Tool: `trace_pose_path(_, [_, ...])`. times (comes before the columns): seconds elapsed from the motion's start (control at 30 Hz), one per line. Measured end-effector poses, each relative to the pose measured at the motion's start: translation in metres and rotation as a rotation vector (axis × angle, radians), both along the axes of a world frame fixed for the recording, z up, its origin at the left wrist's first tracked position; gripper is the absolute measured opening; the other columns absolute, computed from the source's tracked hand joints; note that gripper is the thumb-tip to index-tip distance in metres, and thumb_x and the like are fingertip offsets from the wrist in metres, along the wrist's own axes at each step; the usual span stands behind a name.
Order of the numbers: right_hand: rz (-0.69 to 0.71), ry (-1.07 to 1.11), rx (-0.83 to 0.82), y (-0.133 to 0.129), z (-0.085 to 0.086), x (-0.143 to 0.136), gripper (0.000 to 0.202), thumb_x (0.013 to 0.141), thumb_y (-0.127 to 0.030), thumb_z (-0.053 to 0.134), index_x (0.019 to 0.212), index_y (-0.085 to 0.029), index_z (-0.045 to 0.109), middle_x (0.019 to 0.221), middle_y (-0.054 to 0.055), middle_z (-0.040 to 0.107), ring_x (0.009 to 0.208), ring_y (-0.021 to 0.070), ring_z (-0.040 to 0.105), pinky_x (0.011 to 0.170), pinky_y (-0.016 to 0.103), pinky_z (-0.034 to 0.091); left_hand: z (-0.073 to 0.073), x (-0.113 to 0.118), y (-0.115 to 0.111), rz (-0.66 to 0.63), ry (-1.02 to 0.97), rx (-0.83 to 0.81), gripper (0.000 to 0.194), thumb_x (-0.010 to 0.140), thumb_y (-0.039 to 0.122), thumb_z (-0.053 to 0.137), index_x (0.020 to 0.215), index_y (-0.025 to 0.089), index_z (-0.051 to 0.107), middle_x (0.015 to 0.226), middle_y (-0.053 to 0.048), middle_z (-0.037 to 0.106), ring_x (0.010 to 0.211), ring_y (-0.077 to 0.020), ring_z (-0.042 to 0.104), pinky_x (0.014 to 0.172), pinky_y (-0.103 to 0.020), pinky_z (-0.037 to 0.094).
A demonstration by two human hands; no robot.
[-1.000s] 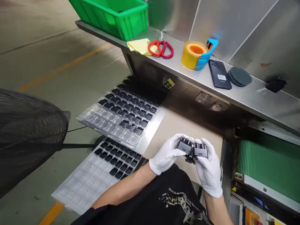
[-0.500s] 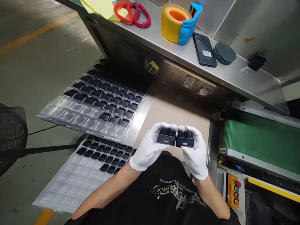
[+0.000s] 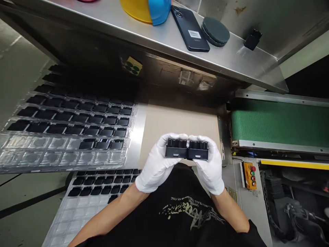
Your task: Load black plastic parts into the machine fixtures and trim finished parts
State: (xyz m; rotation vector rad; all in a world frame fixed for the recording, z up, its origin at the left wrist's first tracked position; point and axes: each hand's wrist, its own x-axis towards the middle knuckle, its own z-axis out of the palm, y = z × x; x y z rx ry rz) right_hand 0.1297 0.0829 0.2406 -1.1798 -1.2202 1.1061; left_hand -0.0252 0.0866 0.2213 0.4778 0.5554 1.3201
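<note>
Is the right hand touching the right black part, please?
Touching. The head view shows the right hand curled around the outer side of the right black part.

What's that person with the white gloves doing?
The gloved left hand holds a small black part, and the gloved right hand holds a second black part right beside it. Both are held up near a tan board. Off to the left is a clear tray with rows of black pieces in it; a green belt is on the right.
</note>
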Motion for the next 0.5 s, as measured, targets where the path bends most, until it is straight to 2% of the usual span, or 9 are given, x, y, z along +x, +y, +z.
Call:
trace_pose_path(0.23, [-0.061, -0.004, 0.018, -0.006, -0.012, -0.001, 0.045, 0.084, -0.040, 0.090, 0.124, -0.032, 0.070, 0.120, 0.003, 0.079, 0.114, 0.0244, 0.077, 0.102, 0.041, 0.066, -0.008, -0.004, 0.004, -0.082, -0.046, -0.057, 0.043, 0.076, 0.013, 0.094, 0.110, 0.034, 0.079, 0.120, 0.005, 0.078, 0.118, -0.0143, 0.071, 0.111, -0.027, 0.056])
trace_pose_path(0.4, [-0.099, -0.129, -0.013, -0.002, -0.008, -0.007, 0.050, 0.083, -0.053, 0.089, 0.121, -0.028, 0.068, 0.117, 0.007, 0.080, 0.110, 0.0280, 0.079, 0.097, 0.044, 0.068, -0.009, -0.010, 0.011, -0.113, -0.053, -0.086, 0.044, 0.076, 0.007, 0.091, 0.110, 0.032, 0.078, 0.120, 0.003, 0.077, 0.115, -0.0149, 0.072, 0.107, -0.029, 0.059])
trace_pose_path(0.5, [-0.086, -0.122, 0.011, 0.002, -0.003, -0.010, 0.047, 0.084, -0.050, 0.089, 0.121, -0.028, 0.069, 0.117, 0.005, 0.081, 0.110, 0.0260, 0.079, 0.096, 0.041, 0.069, -0.007, -0.013, 0.016, -0.128, -0.061, -0.089, 0.042, 0.077, 0.006, 0.090, 0.109, 0.031, 0.078, 0.120, 0.003, 0.078, 0.112, -0.0152, 0.073, 0.102, -0.029, 0.062])
